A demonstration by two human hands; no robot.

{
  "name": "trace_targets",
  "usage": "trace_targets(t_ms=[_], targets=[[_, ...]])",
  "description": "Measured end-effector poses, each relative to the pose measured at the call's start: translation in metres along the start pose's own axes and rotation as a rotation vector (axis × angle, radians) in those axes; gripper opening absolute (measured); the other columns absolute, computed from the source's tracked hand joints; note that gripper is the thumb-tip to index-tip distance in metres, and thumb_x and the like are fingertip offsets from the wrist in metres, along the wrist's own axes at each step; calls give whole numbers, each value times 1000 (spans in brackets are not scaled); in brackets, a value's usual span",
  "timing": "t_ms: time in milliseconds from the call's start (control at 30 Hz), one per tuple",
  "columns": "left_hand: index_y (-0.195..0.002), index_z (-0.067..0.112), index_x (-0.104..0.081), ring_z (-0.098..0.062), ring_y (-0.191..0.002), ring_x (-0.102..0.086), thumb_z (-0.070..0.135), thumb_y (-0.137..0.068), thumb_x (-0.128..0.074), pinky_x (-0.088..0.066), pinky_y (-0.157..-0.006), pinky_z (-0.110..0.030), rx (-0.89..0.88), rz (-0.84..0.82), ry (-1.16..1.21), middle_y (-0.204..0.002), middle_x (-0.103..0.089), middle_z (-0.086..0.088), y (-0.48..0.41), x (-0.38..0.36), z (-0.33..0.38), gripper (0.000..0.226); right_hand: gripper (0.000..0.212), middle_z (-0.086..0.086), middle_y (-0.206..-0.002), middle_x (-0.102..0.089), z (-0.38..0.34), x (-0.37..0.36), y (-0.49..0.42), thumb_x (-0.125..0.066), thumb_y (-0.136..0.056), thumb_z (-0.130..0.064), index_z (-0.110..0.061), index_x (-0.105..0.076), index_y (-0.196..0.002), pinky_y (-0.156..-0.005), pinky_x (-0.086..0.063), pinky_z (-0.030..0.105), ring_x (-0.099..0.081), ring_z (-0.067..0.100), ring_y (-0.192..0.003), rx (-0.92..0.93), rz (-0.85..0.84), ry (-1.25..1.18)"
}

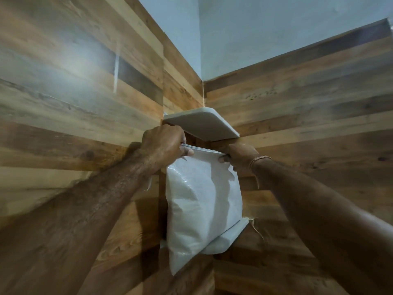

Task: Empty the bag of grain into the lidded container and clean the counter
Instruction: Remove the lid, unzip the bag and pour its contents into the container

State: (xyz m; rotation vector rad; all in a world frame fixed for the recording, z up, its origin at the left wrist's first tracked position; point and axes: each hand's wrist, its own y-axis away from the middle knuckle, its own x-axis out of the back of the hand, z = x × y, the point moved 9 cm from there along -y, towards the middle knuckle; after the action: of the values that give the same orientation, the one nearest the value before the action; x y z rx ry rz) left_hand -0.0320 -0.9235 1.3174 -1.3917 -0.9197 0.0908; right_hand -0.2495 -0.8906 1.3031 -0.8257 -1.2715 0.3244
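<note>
I grip the white woven plastic bag of grain (204, 201) by its top corners, my left hand (163, 143) and right hand (240, 155) pinching the upper edge. It hangs in the corner of wood-panelled walls (74, 81), between two white corner shelves (204, 124), upper and lower.

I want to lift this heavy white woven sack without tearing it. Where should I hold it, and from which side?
Hold the white woven sack by its flat top edge, from both ends, as the left hand and right hand do now. The body bulges, giving no grip.
</note>
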Motion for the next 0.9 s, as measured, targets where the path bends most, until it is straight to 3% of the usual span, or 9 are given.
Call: trace_targets(t_ms=[67,200,333,500,600,700,900], targets=[[-93,24,-74,-16,-85,-65,55,-85,-71,-43,-73,-31,-37,40,-18,-89,-71,5,1,9,4,32,32,-2,-91,-66,3,21,16,-54,-99,-26,-42,-65,-124,-47,-50,24,-67,19,-56,32,101,104],[-84,26,-74,-17,-84,-63,60,-85,-67,-50,-77,-35,-88,96,18,-81,-69,8,8,31,21,34,21,0,-90,-71,14,73,58,-50,-101,-33,-26,-70,-101,-56,-47,28,-69,26,-70,86,170,266],[-79,26,-71,-16,-78,-62,66,-87,-61,-51,-72,-35,-148,140,2,-76,-68,8,20,51,62,42,21,0,-85,-72,42,123,114,-53,-98,-34,-24,-69,-88,-60,-32,30,-68,31,-77,76,199,325],[-62,28,-54,-14,-73,-61,67,-89,-55,-49,-66,-34,-203,57,110,-65,-59,11,55,62,153,48,32,-1,-86,-73,101,164,205,-51,-99,-47,-23,-68,-87,-57,-32,32,-66,31,-75,55,138,390],[-70,28,-57,-15,-75,-58,70,-91,-45,-39,-63,-32,-223,30,131,-69,-58,11,104,61,220,49,35,-2,-85,-73,143,174,277,-47,-100,-47,-20,-64,-85,-58,-45,34,-67,30,-72,58,79,407],[-74,31,-55,-15,-77,-54,67,-95,-42,-32,-63,-31,-243,-63,186,-76,-59,8,168,58,297,44,31,3,-85,-74,179,178,368,-50,-100,-45,-21,-65,-85,-59,-42,34,-69,34,-76,59,10,379],[-64,32,-50,-21,-69,-65,86,-84,-16,-40,-57,-30,-303,-212,291,-64,-63,5,310,39,437,67,27,10,-89,-75,249,146,568,-56,-99,-43,-23,-72,-90,-60,-41,36,-69,39,-84,-30,-211,186]])
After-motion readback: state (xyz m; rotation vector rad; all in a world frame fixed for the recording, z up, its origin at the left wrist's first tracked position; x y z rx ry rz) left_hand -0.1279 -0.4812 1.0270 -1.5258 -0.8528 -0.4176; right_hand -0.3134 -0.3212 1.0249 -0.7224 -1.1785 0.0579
